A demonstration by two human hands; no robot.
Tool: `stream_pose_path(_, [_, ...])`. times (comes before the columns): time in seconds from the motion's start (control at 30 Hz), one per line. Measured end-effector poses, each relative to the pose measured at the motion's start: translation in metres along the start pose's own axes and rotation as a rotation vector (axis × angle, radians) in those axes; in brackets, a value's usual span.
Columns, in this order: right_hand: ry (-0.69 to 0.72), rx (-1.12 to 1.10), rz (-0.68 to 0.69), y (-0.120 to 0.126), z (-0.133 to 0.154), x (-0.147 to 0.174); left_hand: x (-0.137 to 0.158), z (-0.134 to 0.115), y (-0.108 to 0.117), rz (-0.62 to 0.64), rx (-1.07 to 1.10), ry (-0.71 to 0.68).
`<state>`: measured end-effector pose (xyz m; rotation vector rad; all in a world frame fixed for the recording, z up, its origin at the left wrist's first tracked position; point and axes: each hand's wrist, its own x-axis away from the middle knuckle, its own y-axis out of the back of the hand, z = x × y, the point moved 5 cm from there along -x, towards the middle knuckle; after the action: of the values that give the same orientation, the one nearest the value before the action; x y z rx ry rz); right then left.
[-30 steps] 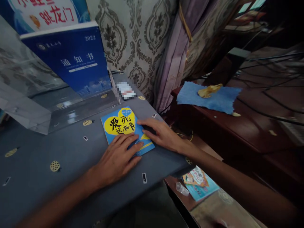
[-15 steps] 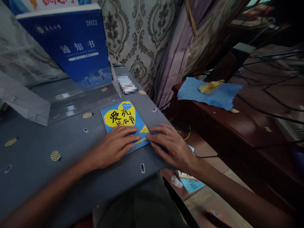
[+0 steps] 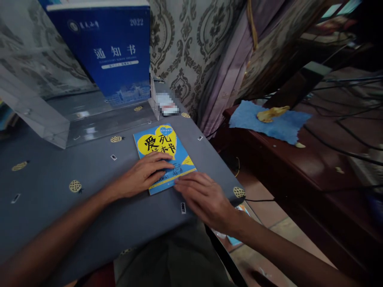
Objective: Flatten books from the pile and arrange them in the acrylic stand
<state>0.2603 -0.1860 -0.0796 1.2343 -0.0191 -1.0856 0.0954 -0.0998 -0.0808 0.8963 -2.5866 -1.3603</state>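
A thin blue book with a yellow heart and black Chinese characters on its cover lies closed and flat on the grey patterned tablecloth. My left hand rests over the left and middle of the cover, fingers stretched out and a little apart. At the lower right edge of the book is my right hand, its fingers drawn together and bent, the tips on the cover's bottom edge. Its thumb is hidden from view.
Behind the book, a clear acrylic stand holds a tall blue booklet. A pixelated small object lies near the curtain. On the dark red furniture to the right, a yellowish lump sits on a blue cloth, with black cables beyond.
My right hand has moved from the book's right edge down to its lower edge, and its fingers have drawn together. My left hand has slid slightly left on the cover. The view shifted.
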Motion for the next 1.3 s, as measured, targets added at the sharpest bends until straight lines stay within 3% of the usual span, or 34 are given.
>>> stream_pose_path(0.2, [-0.18,0.062,-0.096,0.019,-0.033,0.008,0.001,0.002,-0.003,-0.047,-0.038,0.017])
stream_pose_path(0.43, [-0.111,0.081,-0.164,0.014,-0.028,0.005,0.001,-0.003,-0.008,-0.144,-0.132,-0.022])
stream_pose_path(0.83, [-0.078,0.116,-0.161,0.011,-0.029,0.008,0.003,-0.009,-0.016,-0.238,-0.313,-0.128])
stream_pose_path(1.3, [-0.037,0.176,-0.204,0.013,-0.023,0.007,0.008,-0.008,-0.016,-0.307,-0.428,-0.118])
